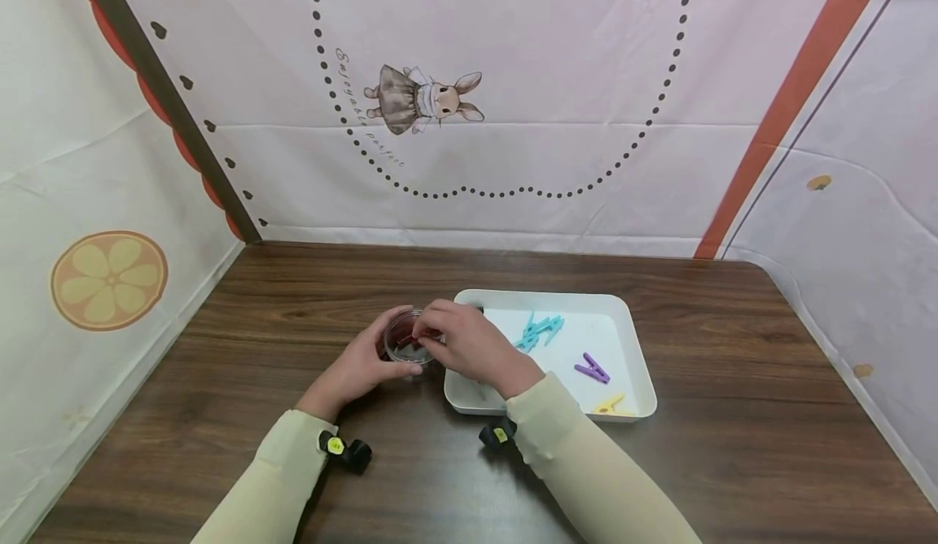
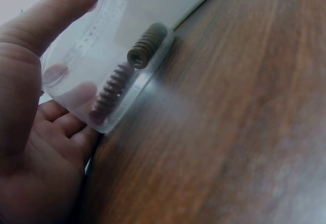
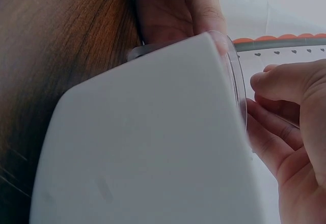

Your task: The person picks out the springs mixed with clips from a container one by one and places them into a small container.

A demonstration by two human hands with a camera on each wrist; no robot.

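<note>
My left hand point(image 1: 361, 362) grips a clear plastic cup point(image 1: 399, 355), its thumb and fingers round the side. Through the wall, the left wrist view shows a brown coil spring point(image 2: 146, 46) and a reddish coil spring point(image 2: 111, 92) lying in the bottom. The cup is tilted in that view, close over the table. My right hand point(image 1: 469, 344) reaches over the cup's mouth from the tray side, fingertips bent together at the rim. Dark red shows right at those fingertips in the head view; I cannot tell whether they pinch a spring.
A white tray point(image 1: 636, 357) stands right of the cup, under my right forearm. In it lie teal clothespins point(image 1: 538, 331), a purple clothespin point(image 1: 592, 368) and a yellow clothespin point(image 1: 610, 404). The wooden table point(image 1: 308, 283) ends at a printed cloth point(image 1: 550, 153) behind.
</note>
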